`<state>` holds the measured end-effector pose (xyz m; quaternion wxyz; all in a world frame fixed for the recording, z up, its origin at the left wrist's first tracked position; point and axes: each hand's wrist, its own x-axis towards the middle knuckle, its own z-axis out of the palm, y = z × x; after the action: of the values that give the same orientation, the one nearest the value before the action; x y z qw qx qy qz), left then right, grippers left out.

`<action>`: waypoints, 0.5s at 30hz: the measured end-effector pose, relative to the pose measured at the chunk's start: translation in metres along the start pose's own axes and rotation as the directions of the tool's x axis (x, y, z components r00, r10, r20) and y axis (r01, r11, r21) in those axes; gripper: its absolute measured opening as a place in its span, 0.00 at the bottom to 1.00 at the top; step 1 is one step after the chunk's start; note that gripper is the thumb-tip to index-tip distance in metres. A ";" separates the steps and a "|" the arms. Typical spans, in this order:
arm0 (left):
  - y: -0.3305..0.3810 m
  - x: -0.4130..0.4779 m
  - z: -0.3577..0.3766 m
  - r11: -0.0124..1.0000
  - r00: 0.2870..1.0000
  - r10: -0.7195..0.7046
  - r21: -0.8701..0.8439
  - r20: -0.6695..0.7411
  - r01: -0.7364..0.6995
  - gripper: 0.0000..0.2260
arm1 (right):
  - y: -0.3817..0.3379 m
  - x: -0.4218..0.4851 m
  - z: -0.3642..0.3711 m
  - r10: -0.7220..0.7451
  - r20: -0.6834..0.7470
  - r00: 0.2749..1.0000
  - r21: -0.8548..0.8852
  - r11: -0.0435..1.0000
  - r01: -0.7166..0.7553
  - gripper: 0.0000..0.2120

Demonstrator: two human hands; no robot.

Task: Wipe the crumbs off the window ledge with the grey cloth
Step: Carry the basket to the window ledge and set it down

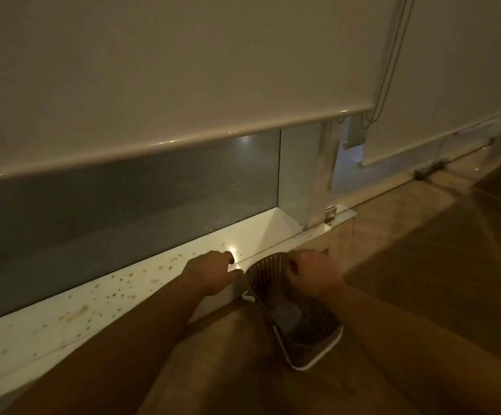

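Crumbs (117, 290) on ledge (49, 327), left of left hand (210, 272).

Left hand (210, 272) fingertips lost in glare; window ledge (49, 327) cut off at left edge; basket (291, 310) contents indistinct

Dim, warm light. White roller blind (168, 70) drawn low over dark window glass (123, 205); bead cords (393, 55) hang at right. Second blind (452, 85) far right. Glossy brown tiled floor (422, 250).
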<state>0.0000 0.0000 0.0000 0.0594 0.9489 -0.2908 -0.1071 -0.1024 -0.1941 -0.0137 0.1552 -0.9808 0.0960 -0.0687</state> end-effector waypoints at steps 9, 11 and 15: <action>0.025 0.030 0.100 0.958 0.993 -0.011 -0.285 0.119 0.045 0.23 | 0.066 -0.047 0.065 0.591 0.103 0.800 -0.064 0.806 -0.588 0.25; 0.030 0.035 0.112 0.948 0.989 -0.036 -0.308 0.140 0.079 0.26 | 0.074 -0.046 0.071 0.670 0.177 0.721 -0.011 0.734 -0.679 0.29; 0.037 0.047 0.127 0.914 0.983 -0.081 -0.380 0.167 0.139 0.28 | 0.085 -0.041 0.086 0.707 0.323 0.629 0.137 0.622 -0.771 0.35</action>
<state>-0.0123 -0.0636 -0.1242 0.2192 0.9224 -0.2133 -0.2359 -0.1427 -0.2400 -0.1259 0.3083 -0.8235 0.4639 0.1075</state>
